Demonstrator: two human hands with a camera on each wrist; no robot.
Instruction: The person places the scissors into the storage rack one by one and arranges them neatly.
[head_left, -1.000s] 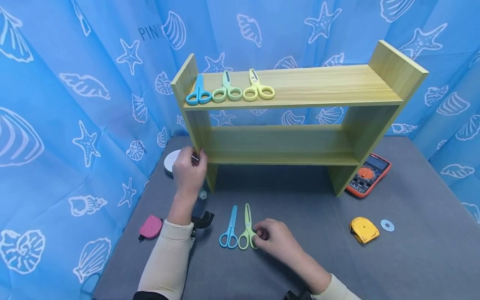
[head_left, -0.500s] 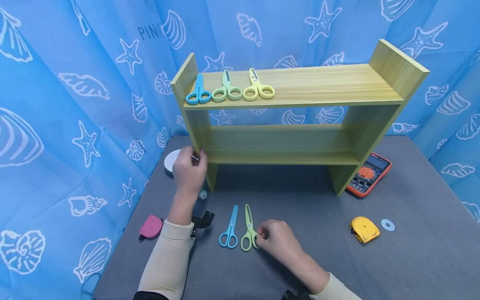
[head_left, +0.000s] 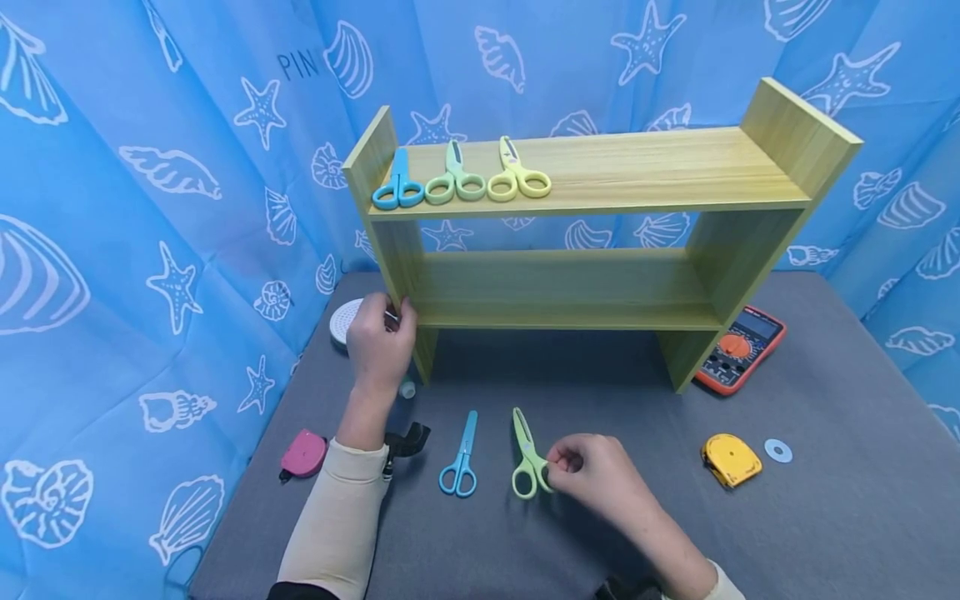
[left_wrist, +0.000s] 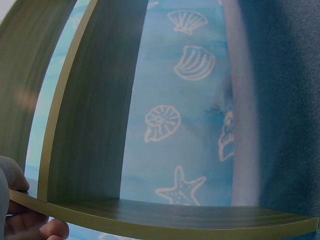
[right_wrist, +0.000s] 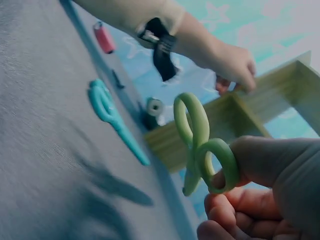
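In the head view, my left hand [head_left: 378, 346] grips the left side panel of a two-tier wooden shelf [head_left: 637, 171]; the left wrist view shows its thumb and fingers on either side of the panel's edge. Pinched by one handle loop in my right hand [head_left: 600, 475] is a pair of light green scissors [head_left: 528, 457]. The right wrist view shows these scissors [right_wrist: 200, 132] raised off the table, their shadow below. Blue scissors [head_left: 465, 446] lie on the table to their left. On the top board rest blue scissors [head_left: 400, 167], green scissors [head_left: 453, 167] and yellow scissors [head_left: 509, 162].
Left of the shelf are a white perforated round object [head_left: 343, 321], a small pale cylinder [head_left: 407, 389] and a pink tape measure [head_left: 303, 454]. To the right lie an orange-edged multimeter [head_left: 738, 350], a yellow tape measure [head_left: 730, 460] and a pale blue ring [head_left: 778, 451].
My right hand has taken hold of the green scissors and moved them right, away from the blue pair, and lifted them. My left hand keeps its place on the shelf panel.
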